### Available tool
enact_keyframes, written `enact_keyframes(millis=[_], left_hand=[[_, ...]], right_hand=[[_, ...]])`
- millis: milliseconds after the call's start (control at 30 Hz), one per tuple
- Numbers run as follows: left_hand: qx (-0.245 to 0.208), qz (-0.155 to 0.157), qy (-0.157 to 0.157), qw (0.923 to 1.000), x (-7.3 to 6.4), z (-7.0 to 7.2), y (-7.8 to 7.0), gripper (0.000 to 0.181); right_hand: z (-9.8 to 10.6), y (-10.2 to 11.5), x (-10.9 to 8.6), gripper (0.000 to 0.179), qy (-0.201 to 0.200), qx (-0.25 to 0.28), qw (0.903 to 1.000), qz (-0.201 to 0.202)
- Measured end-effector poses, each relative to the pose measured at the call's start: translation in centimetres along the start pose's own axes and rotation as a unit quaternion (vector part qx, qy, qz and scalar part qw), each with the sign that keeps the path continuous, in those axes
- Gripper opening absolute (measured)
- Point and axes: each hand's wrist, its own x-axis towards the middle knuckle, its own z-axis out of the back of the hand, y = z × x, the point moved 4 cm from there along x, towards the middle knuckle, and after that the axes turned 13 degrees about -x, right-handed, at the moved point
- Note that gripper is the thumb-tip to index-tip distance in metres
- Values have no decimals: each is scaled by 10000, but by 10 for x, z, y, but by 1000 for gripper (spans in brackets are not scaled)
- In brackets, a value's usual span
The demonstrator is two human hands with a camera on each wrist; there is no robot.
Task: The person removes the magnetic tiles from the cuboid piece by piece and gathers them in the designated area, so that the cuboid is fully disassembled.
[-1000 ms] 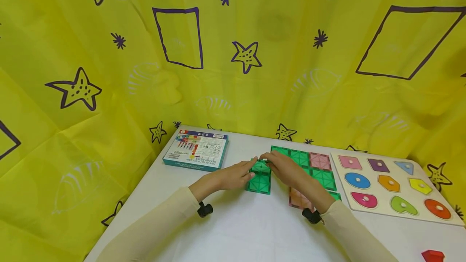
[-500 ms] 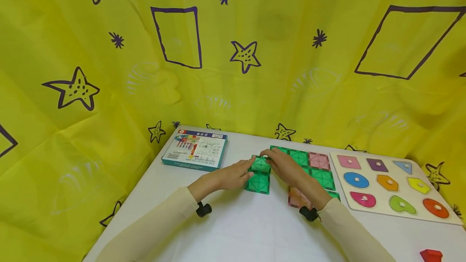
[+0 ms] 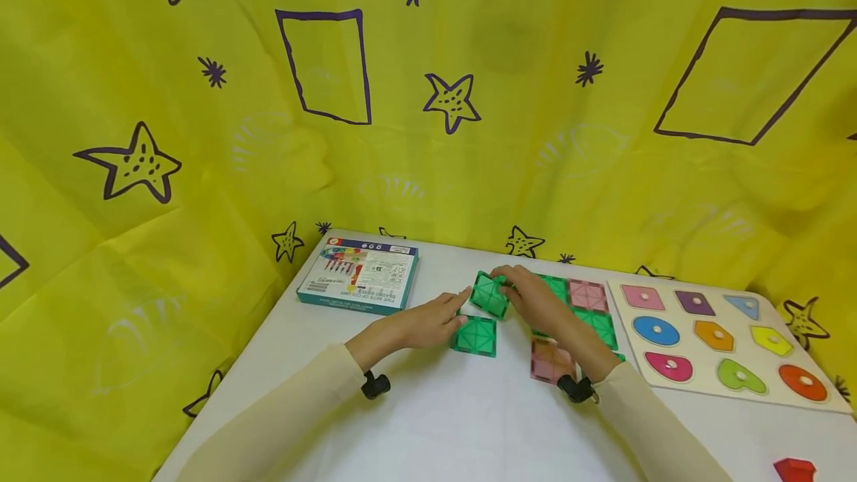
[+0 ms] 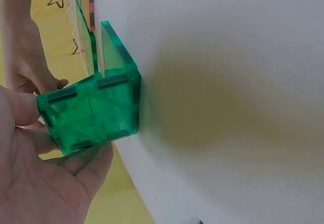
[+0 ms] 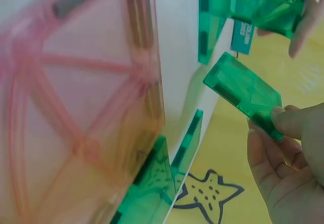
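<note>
My left hand (image 3: 428, 322) grips a small open box of green magnetic tiles (image 4: 93, 112), its thumb on one side and fingers on the other in the left wrist view. A green magnetic tile (image 5: 248, 89), tilted and apart from the box, is pinched at one corner between the thumb and fingers of my right hand (image 3: 534, 303). Under the right forearm lie flat magnetic tiles: green ones (image 3: 594, 327), a pink one (image 3: 588, 296) and a salmon-pink one (image 3: 550, 363). Part of that group is hidden by the right hand and wrist.
A teal-edged cardboard box (image 3: 358, 277) lies at the back left of the white table (image 3: 428, 422). To the right is a wooden shape puzzle board (image 3: 689, 385) with knobbed pieces. One red block (image 3: 794, 469) sits near the front right. A yellow patterned curtain (image 3: 509, 169) hangs behind.
My right hand has lifted the green tile off the top of the green box and moved it back and to the right, turning it. The left hand has stayed at the box.
</note>
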Motion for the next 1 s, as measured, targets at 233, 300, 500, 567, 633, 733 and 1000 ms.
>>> enact_keyframes(millis=[233, 300, 500, 567, 633, 733, 1000], left_hand=[[7, 3, 0, 10000, 3, 0, -5, 65], [-19, -8, 11, 10000, 3, 0, -5, 65], [-101, 19, -38, 9999, -3, -3, -2, 64], [-123, 11, -60, 9999, -4, -2, -1, 64], [-128, -3, -83, 9999, -5, -3, -1, 64], [-166, -34, -112, 9998, -5, -4, 1, 64], [-135, -121, -112, 9998, -4, -7, 1, 64]], right_hand=[[14, -20, -4, 29, 133, 289, 9992, -251], [16, -25, -6, 28, 291, 371, 9982, -371], [13, -37, -8, 25, 726, 602, 9948, -379], [10, -40, -9, 24, 865, 646, 9935, -366], [8, -44, -10, 24, 975, 671, 9921, -405], [6, -48, -12, 24, 1060, 631, 9914, -429], [5, -50, -14, 24, 1104, 734, 9906, -335]])
